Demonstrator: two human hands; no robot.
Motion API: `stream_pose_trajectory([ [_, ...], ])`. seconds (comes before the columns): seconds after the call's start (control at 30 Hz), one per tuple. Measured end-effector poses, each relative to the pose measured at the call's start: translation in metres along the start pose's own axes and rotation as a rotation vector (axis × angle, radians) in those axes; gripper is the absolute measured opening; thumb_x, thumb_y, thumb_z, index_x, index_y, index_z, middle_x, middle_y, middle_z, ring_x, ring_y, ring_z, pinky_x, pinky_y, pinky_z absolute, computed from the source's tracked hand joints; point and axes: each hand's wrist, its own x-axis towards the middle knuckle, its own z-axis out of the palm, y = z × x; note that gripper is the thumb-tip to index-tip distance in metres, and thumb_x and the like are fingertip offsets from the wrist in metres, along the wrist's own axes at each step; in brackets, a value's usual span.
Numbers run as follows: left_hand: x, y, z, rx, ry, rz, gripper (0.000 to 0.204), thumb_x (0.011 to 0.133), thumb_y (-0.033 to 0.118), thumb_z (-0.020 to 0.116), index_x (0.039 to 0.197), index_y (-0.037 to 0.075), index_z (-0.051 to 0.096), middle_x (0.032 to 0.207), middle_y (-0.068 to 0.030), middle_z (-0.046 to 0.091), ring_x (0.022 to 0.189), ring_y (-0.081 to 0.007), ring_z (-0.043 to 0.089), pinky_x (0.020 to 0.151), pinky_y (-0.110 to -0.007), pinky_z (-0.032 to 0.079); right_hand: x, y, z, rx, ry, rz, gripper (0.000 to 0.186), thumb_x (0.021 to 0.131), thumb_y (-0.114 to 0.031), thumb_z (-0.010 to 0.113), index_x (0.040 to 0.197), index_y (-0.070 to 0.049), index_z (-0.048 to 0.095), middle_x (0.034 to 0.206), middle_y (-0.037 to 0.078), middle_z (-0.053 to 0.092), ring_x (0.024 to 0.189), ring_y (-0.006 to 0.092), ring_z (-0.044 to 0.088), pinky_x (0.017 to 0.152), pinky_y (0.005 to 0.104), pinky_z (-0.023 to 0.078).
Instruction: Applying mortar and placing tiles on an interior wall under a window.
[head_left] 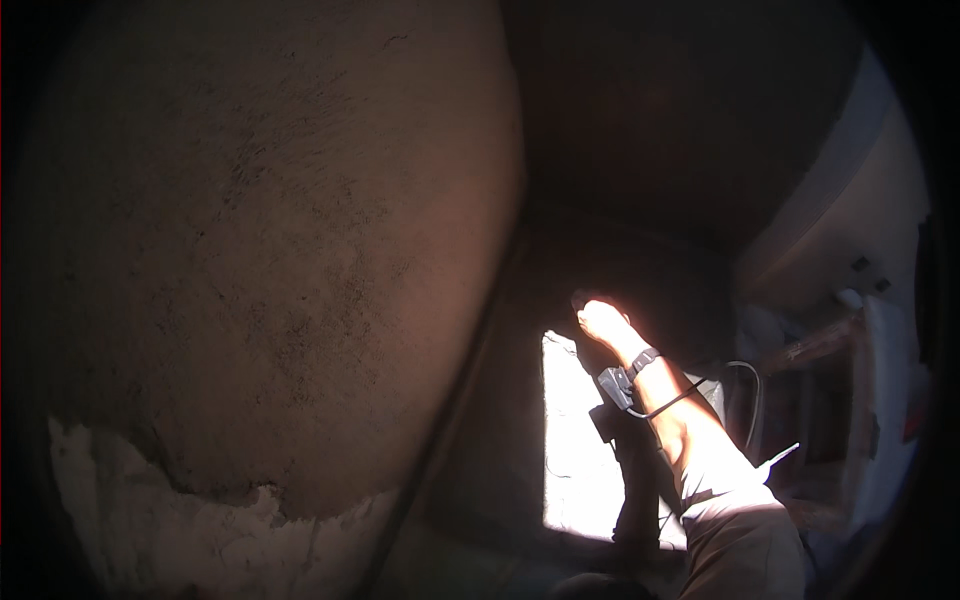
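My right arm reaches up from the lower right, and bright sunlight falls across it. My right hand (605, 322) looks closed, its fingers bent together against the dark wall (630, 245). A small dark shape (580, 298) shows at the fingertips, too dim to name. Around the wrist sits a black strap (643, 361) with a grey box (616, 387) on it, and a black cable (680, 397) runs from there. My left hand is out of view.
A brown plastered wall (300, 230) fills the left, with ragged pale patches (200, 540) low down. Sunlight makes a bright patch (575, 440) beside my arm, crossed by a dark shadow. Dim, blurred household things (830, 350) stand at the right.
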Motion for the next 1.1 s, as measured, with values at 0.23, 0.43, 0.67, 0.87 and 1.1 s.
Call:
stream_pose_trajectory([
  [0.23, 0.008, -0.002, 0.002, 0.078, -0.069, 0.100, 0.051, 0.084, 0.024, 0.069, 0.113, -0.008, 0.041, 0.099, -0.0155, 0.049, 0.071, -0.0246, 0.054, 0.055, -0.032, 0.051, 0.061, 0.027, 0.008, 0.998, -0.140, 0.729, 0.030, 0.093, -0.030, 0.045, 0.075, -0.008, 0.055, 0.064, 0.011, 0.053, 0.056, 0.0244, 0.055, 0.048, 0.0357, 0.042],
  [0.43, 0.022, 0.009, -0.002, 0.183, -0.109, 0.110, 0.050, 0.085, 0.026, 0.067, 0.113, -0.007, 0.043, 0.093, -0.0131, 0.051, 0.071, -0.0240, 0.055, 0.055, -0.031, 0.050, 0.068, 0.003, 0.001, 1.211, -0.143, 0.813, 0.036, 0.095, -0.031, 0.043, 0.070, -0.007, 0.052, 0.055, 0.006, 0.047, 0.047, 0.0181, 0.047, 0.042, 0.0320, 0.034],
  [0.67, -0.006, -0.004, 0.016, 0.215, -0.089, -0.105, 0.035, 0.088, 0.025, 0.062, 0.108, -0.002, 0.054, 0.091, -0.0114, 0.060, 0.079, -0.0238, 0.061, 0.066, -0.032, 0.051, -0.028, -0.103, -0.053, 0.515, -0.262, 0.269, 0.032, 0.096, -0.030, 0.042, 0.097, -0.002, 0.058, 0.083, 0.014, 0.058, 0.072, 0.0240, 0.056, 0.065, 0.0376, 0.043],
  [0.87, -0.022, 0.009, 0.005, 0.038, -0.177, -0.421, 0.022, 0.085, 0.013, 0.066, 0.097, -0.005, 0.060, 0.084, -0.0123, 0.065, 0.075, -0.0209, 0.065, 0.063, -0.030, 0.051, -0.182, -0.183, -0.081, 0.602, -0.548, 0.137, 0.034, 0.096, -0.027, 0.043, 0.108, 0.002, 0.056, 0.094, 0.022, 0.063, 0.088, 0.0354, 0.061, 0.076, 0.0425, 0.048],
  [1.1, -0.021, -0.018, 0.010, 0.305, 0.081, -0.046, 0.042, 0.085, 0.022, 0.069, 0.115, -0.003, 0.055, 0.107, -0.0144, 0.063, 0.097, -0.0260, 0.062, 0.084, -0.037, 0.050, -0.239, -0.234, -0.074, 0.783, -0.933, 0.102, 0.038, 0.099, -0.031, 0.040, 0.111, 0.004, 0.050, 0.088, 0.027, 0.062, 0.083, 0.0381, 0.062, 0.074, 0.0441, 0.048],
])
